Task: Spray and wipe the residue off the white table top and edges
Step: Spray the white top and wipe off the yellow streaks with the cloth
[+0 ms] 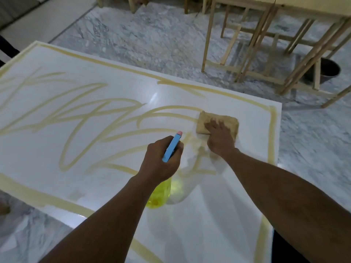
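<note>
The white table top (117, 76) carries looping yellowish residue streaks (81, 118) and a yellowish band along its edges. My left hand (161, 158) grips a spray bottle (171, 149) by its blue head, pink nozzle pointing away; the bottle's yellow body (158, 194) shows below my wrist. My right hand (218, 137) presses flat on a folded tan cloth (228, 121) near the table's far right corner. The patch between both hands looks smeared and paler.
Marble floor (152, 38) surrounds the table. Wooden table frames (266, 50) stand at the back right, with a dark bucket (329, 70) beneath them. The table's right edge (278, 141) is close to the cloth.
</note>
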A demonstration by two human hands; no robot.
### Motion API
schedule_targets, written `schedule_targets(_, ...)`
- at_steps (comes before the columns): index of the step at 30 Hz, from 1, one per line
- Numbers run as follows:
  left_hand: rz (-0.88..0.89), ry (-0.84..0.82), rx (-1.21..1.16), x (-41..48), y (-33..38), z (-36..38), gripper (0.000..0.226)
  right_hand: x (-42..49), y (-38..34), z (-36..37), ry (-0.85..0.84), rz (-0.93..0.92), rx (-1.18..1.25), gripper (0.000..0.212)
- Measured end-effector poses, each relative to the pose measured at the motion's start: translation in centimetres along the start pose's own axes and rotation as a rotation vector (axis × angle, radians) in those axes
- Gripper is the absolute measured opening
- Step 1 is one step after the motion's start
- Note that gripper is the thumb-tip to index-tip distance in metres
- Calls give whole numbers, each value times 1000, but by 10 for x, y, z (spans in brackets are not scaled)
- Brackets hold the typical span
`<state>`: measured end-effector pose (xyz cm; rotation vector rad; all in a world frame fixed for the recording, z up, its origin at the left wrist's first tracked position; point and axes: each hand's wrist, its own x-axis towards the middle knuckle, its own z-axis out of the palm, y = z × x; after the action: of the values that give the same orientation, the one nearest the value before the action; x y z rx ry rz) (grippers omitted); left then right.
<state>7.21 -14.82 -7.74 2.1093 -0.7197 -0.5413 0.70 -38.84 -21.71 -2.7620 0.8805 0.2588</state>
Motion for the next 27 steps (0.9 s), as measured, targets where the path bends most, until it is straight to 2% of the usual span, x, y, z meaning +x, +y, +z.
schedule_targets(5, 21, -7, -9, -34, -11, -22, 30, -93, -45, 30, -86, 16, 15, 72)
schedule_targets(9, 31, -68, 15, -76, -24, -49, 33, -186, -92, 53, -141, 57, 121, 75)
schedule_targets(14, 24, -92, -8, -111, -35, -85, 29, -241, -130, 55, -204, 65, 110, 65)
schedule_targets(16, 47, -122, 29, -122, -42, -95, 29, -259, -142, 43, -193, 66, 280, 54)
schedule_targets(17, 62, -131, 39, -126, -44, -100, 29, -266, -146, 34, -120, 70, 417, 44)
schedule_targets(19, 85, -143, 54, -130, -47, -108, 28, -276, -151, 7, -59, 202, 663, 25)
schedule_targets(20, 91, -147, 60, -129, -48, -111, 27, -278, -151, -8, -100, 286, 771, 17)
schedule_targets(22, 95, -162, 58, -126, -46, -114, 25, -278, -146, -33, -215, 427, 975, 21)
schedule_targets(25, 95, -207, 54, -119, -44, -114, 25, -269, -130, -53, -284, 541, 1440, 19)
schedule_targets(27, 95, -239, 61, -111, -42, -111, 27, -252, -117, -56, -286, 628, 1519, 26)
